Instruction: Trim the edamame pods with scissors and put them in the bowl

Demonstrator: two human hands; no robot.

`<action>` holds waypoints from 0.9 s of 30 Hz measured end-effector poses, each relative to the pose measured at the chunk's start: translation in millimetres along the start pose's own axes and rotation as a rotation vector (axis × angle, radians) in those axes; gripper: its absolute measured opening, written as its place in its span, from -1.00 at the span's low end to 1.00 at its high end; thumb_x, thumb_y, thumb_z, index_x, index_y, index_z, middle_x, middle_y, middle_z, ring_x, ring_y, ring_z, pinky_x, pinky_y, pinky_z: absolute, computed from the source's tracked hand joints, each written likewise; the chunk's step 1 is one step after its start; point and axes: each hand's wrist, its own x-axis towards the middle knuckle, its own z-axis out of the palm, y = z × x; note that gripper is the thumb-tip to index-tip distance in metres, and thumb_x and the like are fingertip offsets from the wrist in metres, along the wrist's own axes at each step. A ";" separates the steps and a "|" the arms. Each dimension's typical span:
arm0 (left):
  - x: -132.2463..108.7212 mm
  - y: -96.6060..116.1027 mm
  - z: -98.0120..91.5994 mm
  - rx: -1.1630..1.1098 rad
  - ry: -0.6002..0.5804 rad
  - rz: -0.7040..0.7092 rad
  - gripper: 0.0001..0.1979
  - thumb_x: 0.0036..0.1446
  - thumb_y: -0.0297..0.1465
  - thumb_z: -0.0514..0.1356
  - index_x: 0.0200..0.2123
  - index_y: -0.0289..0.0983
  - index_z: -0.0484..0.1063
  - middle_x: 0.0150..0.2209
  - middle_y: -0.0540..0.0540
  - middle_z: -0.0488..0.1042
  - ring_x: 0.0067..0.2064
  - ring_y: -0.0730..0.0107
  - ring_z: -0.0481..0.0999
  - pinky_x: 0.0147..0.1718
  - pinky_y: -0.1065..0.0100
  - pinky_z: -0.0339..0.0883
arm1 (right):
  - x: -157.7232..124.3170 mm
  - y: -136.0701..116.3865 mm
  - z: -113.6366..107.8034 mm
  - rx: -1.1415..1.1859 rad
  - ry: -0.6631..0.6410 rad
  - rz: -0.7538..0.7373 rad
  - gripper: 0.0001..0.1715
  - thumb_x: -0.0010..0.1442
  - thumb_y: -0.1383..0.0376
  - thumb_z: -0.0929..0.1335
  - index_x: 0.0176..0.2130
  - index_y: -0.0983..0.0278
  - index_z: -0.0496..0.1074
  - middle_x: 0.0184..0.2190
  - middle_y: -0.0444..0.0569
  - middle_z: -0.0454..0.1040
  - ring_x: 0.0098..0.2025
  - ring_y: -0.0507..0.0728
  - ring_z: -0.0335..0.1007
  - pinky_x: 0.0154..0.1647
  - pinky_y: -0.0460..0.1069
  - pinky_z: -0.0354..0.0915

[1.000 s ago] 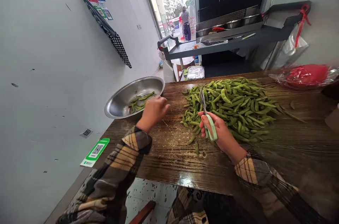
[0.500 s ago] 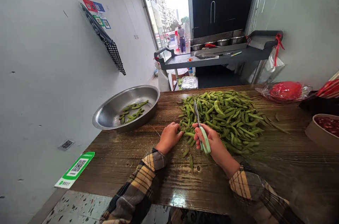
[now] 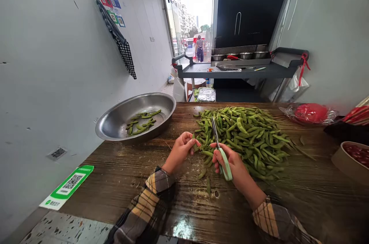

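A dark wooden surface (image 3: 138,174) is seen stretching across the view, with a grey cart (image 3: 239,69) set behind it near the doorway. A broad pile (image 3: 245,136) of green pods is heaped on the middle of the surface, toward its far edge. A steel bowl (image 3: 115,122) is placed at the far left corner, partly overhanging the edge, and a few cut pods (image 3: 141,122) are held in it. A red bag (image 3: 311,113) is laid at the far right, well apart from the bowl. The right hand (image 3: 235,165) is rested at the near edge of the pile, its grip closed around the pale green handle of the scissors (image 3: 220,147), whose blades are kept together and pointed away over the pile. The left hand (image 3: 180,151) is set just beside it, to the left, its grip pinched narrowly on one pod (image 3: 193,144) at the pile's near left edge, touching the heap. Two loose pods (image 3: 201,174) are left on the surface between the wrists, near a small hole in the wood.
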 end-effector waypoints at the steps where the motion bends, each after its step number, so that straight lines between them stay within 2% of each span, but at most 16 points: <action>1: -1.5 1.6 1.1 -0.061 -0.016 -0.024 -0.67 0.04 -0.20 0.27 -0.34 -0.26 0.21 -0.45 -0.01 0.51 -0.64 0.62 0.23 -0.67 0.53 0.03 | -0.3 0.1 0.0 -0.007 -0.005 -0.004 -0.45 0.08 -0.08 0.41 -0.09 0.23 0.37 -0.50 -0.17 0.36 -0.54 0.00 0.26 -0.57 -0.10 0.32; 3: -4.4 3.5 2.9 -0.151 -0.035 -0.053 -0.66 0.04 -0.21 0.29 -0.32 -0.26 0.21 -0.46 0.00 0.51 -0.66 0.64 0.23 -0.71 0.55 0.02 | -1.2 0.0 -0.2 -0.016 -0.012 -0.007 -0.46 0.09 -0.07 0.41 -0.09 0.23 0.37 -0.50 -0.17 0.36 -0.53 0.00 0.26 -0.56 -0.09 0.33; 5: -6.8 4.5 3.8 -0.228 -0.054 -0.070 -0.66 0.03 -0.22 0.31 -0.31 -0.27 0.24 -0.43 -0.01 0.51 -0.65 0.63 0.27 -0.70 0.55 0.10 | -2.4 -0.5 -0.7 -0.029 -0.020 -0.006 -0.46 0.10 -0.07 0.40 -0.08 0.23 0.36 -0.49 -0.16 0.35 -0.51 0.01 0.27 -0.54 -0.09 0.34; 9: -9.7 7.3 4.1 -0.350 -0.122 -0.098 -0.65 0.02 -0.27 0.33 -0.18 -0.32 0.38 -0.29 -0.07 0.50 -0.49 0.56 0.44 -0.51 0.46 0.36 | -4.9 -2.0 -2.0 -0.094 -0.040 -0.002 -0.46 0.13 -0.07 0.38 -0.05 0.23 0.35 -0.46 -0.15 0.34 -0.48 0.03 0.27 -0.51 -0.07 0.34; 11: -10.7 8.6 3.6 -0.357 -0.148 -0.096 -0.64 0.03 -0.27 0.32 -0.14 -0.33 0.42 -0.25 -0.09 0.49 -0.44 0.53 0.46 -0.44 0.43 0.40 | -6.4 -3.0 -2.2 -0.125 -0.061 0.006 -0.45 0.13 -0.07 0.37 -0.04 0.24 0.35 -0.45 -0.14 0.33 -0.47 0.03 0.27 -0.51 -0.07 0.33; 13: -11.8 9.5 2.6 -0.306 -0.141 -0.084 -0.68 0.04 -0.26 0.31 -0.17 -0.33 0.46 -0.28 -0.07 0.47 -0.47 0.56 0.41 -0.49 0.46 0.34 | -8.3 -3.7 -2.1 -0.157 -0.100 0.012 -0.45 0.15 -0.06 0.36 -0.03 0.25 0.34 -0.45 -0.14 0.32 -0.47 0.03 0.25 -0.51 -0.07 0.33; 16: -13.8 11.1 0.9 -0.172 -0.093 -0.054 -0.71 0.05 -0.24 0.30 -0.27 -0.35 0.49 -0.40 -0.02 0.42 -0.57 0.65 0.24 -0.62 0.52 0.08 | -10.6 -3.6 -2.2 -0.225 -0.162 0.012 -0.46 0.18 -0.03 0.34 0.00 0.27 0.34 -0.44 -0.14 0.30 -0.48 0.02 0.23 -0.49 -0.06 0.31; 19: -16.3 15.1 -0.3 -0.058 -0.080 -0.018 -0.69 0.07 -0.20 0.27 -0.28 -0.36 0.51 -0.47 0.01 0.36 -0.57 0.65 0.13 -0.61 0.50 -0.04 | -11.2 -3.5 -2.3 -0.301 -0.206 -0.005 -0.45 0.21 -0.01 0.33 0.04 0.29 0.33 -0.43 -0.14 0.31 -0.46 0.03 0.23 -0.46 -0.06 0.27; 23: -19.4 23.6 0.0 0.130 -0.137 0.066 -0.69 0.10 -0.18 0.23 -0.36 -0.36 0.48 -0.52 0.04 0.28 -0.50 0.56 0.13 -0.51 0.46 0.01 | -11.3 -6.8 -1.1 -0.442 -0.247 -0.077 -0.45 0.22 0.04 0.33 0.07 0.33 0.33 -0.36 -0.10 0.36 -0.38 0.05 0.25 -0.36 -0.04 0.25; 27: -21.3 28.3 1.3 0.243 -0.226 0.131 -0.70 0.14 -0.22 0.18 -0.45 -0.35 0.41 -0.48 0.02 0.31 -0.41 0.49 0.21 -0.38 0.44 0.11 | -11.8 -10.1 -0.6 -0.575 -0.256 -0.079 -0.35 0.17 0.10 0.36 0.13 0.41 0.29 -0.32 -0.04 0.44 -0.34 0.08 0.28 -0.27 -0.01 0.25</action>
